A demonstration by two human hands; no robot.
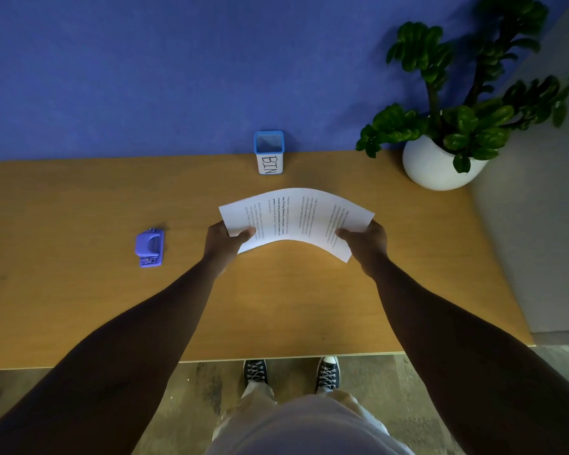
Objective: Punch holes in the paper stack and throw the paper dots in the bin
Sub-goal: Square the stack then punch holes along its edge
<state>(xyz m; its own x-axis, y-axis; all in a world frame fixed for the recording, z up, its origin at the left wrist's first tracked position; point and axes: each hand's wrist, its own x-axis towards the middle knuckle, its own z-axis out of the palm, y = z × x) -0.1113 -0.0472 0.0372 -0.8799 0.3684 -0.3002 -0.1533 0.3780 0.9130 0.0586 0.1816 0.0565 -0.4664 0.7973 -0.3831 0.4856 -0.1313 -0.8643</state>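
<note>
A white printed paper stack (296, 218) is held above the middle of the wooden table (79, 307), bowed upward in an arch. My left hand (225, 241) grips its left end and my right hand (363, 243) grips its right end, thumbs on top. A purple hole punch (149, 247) lies on the table to the left of my left hand, untouched. A small blue-rimmed container labelled BIN (269, 152) stands upright at the table's far edge, just beyond the paper.
A white pot with a green plant (440, 165) stands at the table's back right corner. A blue wall (145, 77) runs behind the table. My shoes (255, 372) show on the floor below the near edge.
</note>
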